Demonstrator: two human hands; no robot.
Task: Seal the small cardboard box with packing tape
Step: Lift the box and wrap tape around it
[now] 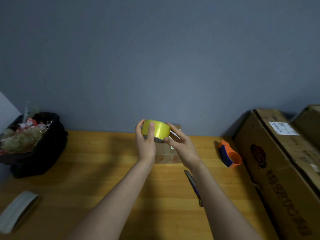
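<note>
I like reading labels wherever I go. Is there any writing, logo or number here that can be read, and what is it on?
Nothing can be quoted with confidence.
Big cardboard box: dark round logo and large dark characters down its side, too distorted to read.
White shipping label on that box: fine print, too small.
Small cardboard box: white label and faint red marks, blurred and partly hidden.
Yellow tape roll: no text seen.

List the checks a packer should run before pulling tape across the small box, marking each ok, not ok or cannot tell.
1. Yellow tape roll held by both the left hand and right hand: ok.
2. Small cardboard box within reach on the table: ok.
3. Box flaps closed: cannot tell, hands hide the top.
4. Free tape end found: cannot tell.
5. Orange tape dispenser loaded: not ok, it looks empty.
</note>
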